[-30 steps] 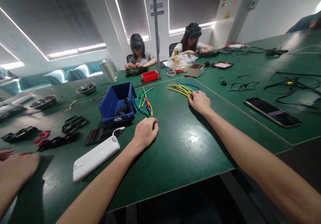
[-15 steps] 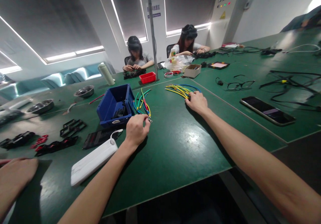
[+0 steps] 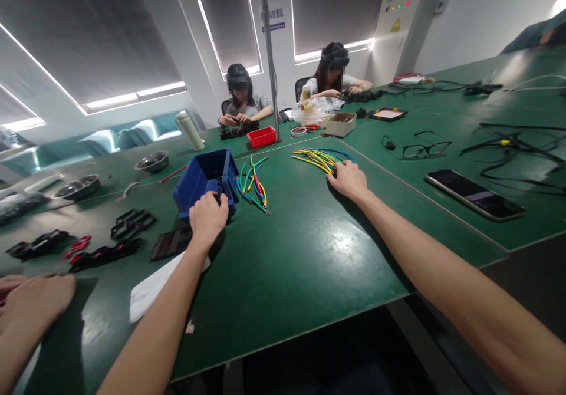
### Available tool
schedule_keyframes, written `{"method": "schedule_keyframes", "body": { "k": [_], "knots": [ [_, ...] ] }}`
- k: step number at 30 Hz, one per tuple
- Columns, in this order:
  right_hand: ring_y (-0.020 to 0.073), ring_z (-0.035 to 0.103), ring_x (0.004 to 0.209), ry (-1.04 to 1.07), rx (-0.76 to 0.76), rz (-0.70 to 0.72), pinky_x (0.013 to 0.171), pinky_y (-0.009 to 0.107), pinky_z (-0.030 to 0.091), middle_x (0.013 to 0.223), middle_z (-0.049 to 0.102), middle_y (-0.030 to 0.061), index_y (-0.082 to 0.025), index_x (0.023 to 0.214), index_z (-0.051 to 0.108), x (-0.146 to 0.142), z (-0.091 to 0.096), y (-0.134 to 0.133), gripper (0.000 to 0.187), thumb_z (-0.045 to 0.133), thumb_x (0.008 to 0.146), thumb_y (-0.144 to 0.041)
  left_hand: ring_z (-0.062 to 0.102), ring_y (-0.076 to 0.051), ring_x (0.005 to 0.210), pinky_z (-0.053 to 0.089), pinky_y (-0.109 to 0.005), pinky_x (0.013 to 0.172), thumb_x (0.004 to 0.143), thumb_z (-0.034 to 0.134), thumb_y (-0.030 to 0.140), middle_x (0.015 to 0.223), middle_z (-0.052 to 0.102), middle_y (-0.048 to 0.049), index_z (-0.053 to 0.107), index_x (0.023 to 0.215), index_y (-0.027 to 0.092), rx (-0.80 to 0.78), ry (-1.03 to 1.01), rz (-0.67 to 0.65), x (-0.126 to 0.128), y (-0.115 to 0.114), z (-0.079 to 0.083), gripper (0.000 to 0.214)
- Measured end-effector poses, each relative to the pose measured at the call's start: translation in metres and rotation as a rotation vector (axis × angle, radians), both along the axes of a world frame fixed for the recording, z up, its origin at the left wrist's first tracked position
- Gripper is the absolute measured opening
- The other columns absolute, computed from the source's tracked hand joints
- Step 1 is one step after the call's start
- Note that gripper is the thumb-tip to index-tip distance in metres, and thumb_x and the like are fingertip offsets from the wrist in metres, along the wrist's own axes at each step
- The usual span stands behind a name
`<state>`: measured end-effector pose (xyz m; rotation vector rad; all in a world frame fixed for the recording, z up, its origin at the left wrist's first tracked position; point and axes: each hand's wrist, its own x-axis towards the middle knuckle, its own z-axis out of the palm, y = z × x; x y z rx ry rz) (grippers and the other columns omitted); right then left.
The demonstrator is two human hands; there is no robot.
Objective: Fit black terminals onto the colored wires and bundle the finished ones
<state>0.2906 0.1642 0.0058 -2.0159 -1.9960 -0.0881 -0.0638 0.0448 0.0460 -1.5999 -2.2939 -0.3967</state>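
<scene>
My left hand (image 3: 209, 217) reaches over the near wall of a blue plastic bin (image 3: 188, 191). Its fingers are curled and their tips dip inside, where dark parts lie; what they pinch is largely hidden. Right of the bin lies a small group of green, yellow, blue and red wires (image 3: 254, 184) with metal ring ends. My right hand (image 3: 349, 180) rests on the table, its fingers closed around the near end of a bundle of yellow and blue wires (image 3: 316, 158) that fans out to the left. Its fingertips are partly out of sight.
A white power bank (image 3: 152, 292) lies partly under my left forearm. Black and red plastic parts (image 3: 104, 255) and another person's hand (image 3: 42, 300) are at left. A phone (image 3: 475, 194) and glasses (image 3: 427, 149) lie right. Two people sit across, behind a red tray (image 3: 262, 137).
My left hand has left the ring ends of the small wire group and moved left to the blue bin. My right hand stays on its wire bundle. The view has shifted slightly.
</scene>
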Motion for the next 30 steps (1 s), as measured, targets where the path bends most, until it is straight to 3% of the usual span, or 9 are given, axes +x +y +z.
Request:
{"method": "schedule_keyframes", "body": {
  "k": [3,9,30],
  "knots": [
    [0.0317,0.050,0.111,-0.005,0.011,0.008,0.088,0.042,0.044,0.122,0.052,0.0180,-0.017,0.119,0.057,0.000,0.000,0.000,0.046,0.044,0.090,-0.050,0.065,-0.033,0.090,0.043,-0.043,0.080,0.093,0.022,0.040,0.095,0.071,-0.0176,0.068,0.098,0.013,-0.187,0.059,-0.022,-0.004,0.002,-0.001,0.054],
    [0.0312,0.051,0.110,-0.022,0.009,0.009,0.087,0.041,0.044,0.122,0.052,0.0176,-0.017,0.121,0.056,0.001,-0.001,0.001,0.048,0.044,0.089,-0.051,0.067,-0.033,0.092,0.044,-0.043,0.079,0.094,0.015,0.043,0.095,0.072,-0.0184,0.072,0.096,0.013,-0.281,0.049,-0.055,-0.004,0.001,0.004,0.064],
    [0.0329,0.052,0.109,-0.037,0.025,0.019,0.085,0.043,0.045,0.123,0.053,0.0182,-0.017,0.122,0.057,0.002,-0.010,0.009,0.051,0.045,0.088,-0.052,0.062,-0.033,0.092,0.046,-0.042,0.077,0.095,0.019,0.039,0.094,0.071,-0.0177,0.073,0.095,0.009,-0.107,0.135,-0.081,-0.008,0.000,-0.007,0.062]
  ]
}}
